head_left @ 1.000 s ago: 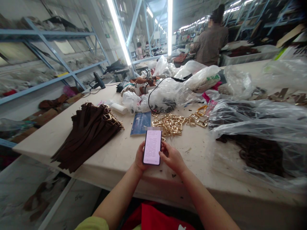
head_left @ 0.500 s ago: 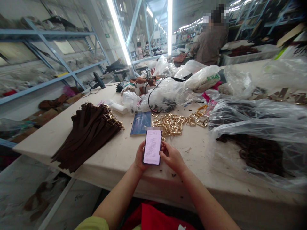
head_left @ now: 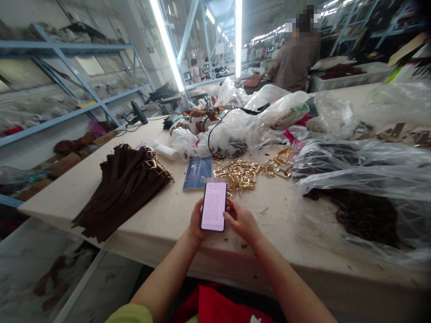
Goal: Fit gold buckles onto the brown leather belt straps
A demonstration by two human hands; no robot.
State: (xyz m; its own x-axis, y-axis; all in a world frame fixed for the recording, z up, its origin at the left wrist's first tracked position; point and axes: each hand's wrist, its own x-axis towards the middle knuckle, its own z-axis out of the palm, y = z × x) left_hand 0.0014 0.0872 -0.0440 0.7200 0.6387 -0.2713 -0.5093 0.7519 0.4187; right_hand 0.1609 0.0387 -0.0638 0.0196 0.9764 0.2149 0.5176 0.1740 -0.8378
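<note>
A smartphone (head_left: 214, 207) with a lit screen full of text is held upright over the front of the table. My left hand (head_left: 196, 223) grips its left edge, fingers partly hidden behind it. On the other edge is my right hand (head_left: 241, 220), closed around the phone's side with the thumb at the screen's edge. Beyond the phone lie a blue booklet (head_left: 198, 172) and a heap of gold metal buckles (head_left: 240, 174). A bundle of dark brown straps (head_left: 124, 193) with gold buckles at their far ends rests to the left.
Clear plastic bags (head_left: 235, 128) are piled across the back of the table (head_left: 161, 224). Another bag with dark brown strips (head_left: 367, 217) lies at right. A heat gun (head_left: 138, 113) stands back left, near shelves (head_left: 84, 92). A person (head_left: 296, 58) stands beyond the table.
The text on the phone's screen has shifted slightly. Both hands and the things on the table stay where they were.
</note>
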